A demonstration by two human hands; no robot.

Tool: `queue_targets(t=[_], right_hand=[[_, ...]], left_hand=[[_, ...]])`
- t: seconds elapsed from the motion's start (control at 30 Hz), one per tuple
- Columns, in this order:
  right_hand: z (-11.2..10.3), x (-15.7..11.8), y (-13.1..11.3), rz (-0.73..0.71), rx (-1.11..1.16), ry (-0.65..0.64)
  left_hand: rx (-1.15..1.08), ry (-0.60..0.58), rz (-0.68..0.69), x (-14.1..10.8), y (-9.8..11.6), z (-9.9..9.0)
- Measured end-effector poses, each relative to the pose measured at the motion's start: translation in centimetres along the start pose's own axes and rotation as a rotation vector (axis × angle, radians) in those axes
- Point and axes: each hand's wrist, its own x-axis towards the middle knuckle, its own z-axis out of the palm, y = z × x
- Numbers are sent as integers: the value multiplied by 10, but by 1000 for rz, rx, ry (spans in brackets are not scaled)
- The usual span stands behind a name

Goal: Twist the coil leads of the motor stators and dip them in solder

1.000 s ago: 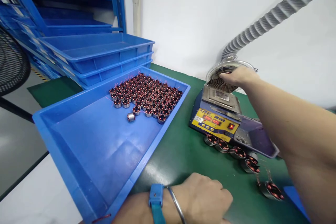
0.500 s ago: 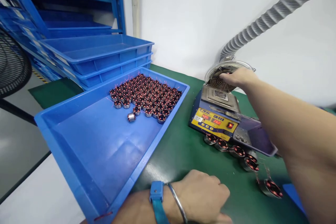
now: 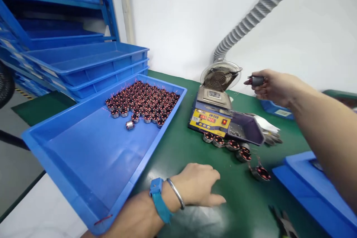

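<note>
My right hand [image 3: 276, 86] is raised at the right, its fingers closed around a motor stator [image 3: 257, 80] with a grey metal ring and dark wire ends pointing left. It is to the right of the solder pot [image 3: 213, 113], which has a yellow front panel with red digits and a round vent hood [image 3: 221, 78] behind it. My left hand [image 3: 196, 184] rests on the green table, thumb stretched out and fingers bent down, with no object visible in it. Several copper-wound stators [image 3: 232, 145] stand in a row before the pot, another stator [image 3: 261, 173] nearer me.
A large blue tray [image 3: 97, 163] on the left holds many stators packed at its far end. Stacked blue trays [image 3: 111, 63] are behind it. A purple bin [image 3: 252, 135], gloves [image 3: 272, 137], another blue tray [image 3: 315, 189] and pliers [image 3: 284, 223] are to the right.
My right hand has moved right, away from the vent hood, and the stator in it now shows clearly. My left thumb sticks out more. The view has shifted right.
</note>
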Motion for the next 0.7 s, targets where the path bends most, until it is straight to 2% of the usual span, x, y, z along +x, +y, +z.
queue_targets(t=[0.07,0.13,0.27,0.37,0.5,0.7], right_hand=[[-16,-23,4,143,141,-68],[-32,-45,8,239,270,-70],[-56,-81,17,329,433,-2],[-63,-95,20,366,481,20],[-54,-86,23,401,444,66],[-5,-35,23,370,247,96]], left_hand=[[-31,37,-18,0,-1,2],[-74,76,-37,1,-2,4],[-140,104,-45,1,-2,3],[-157,106,-56,2,-2,3],[-198,106,-87,5,-5,5],[-175,103,-124,8,-12,8]])
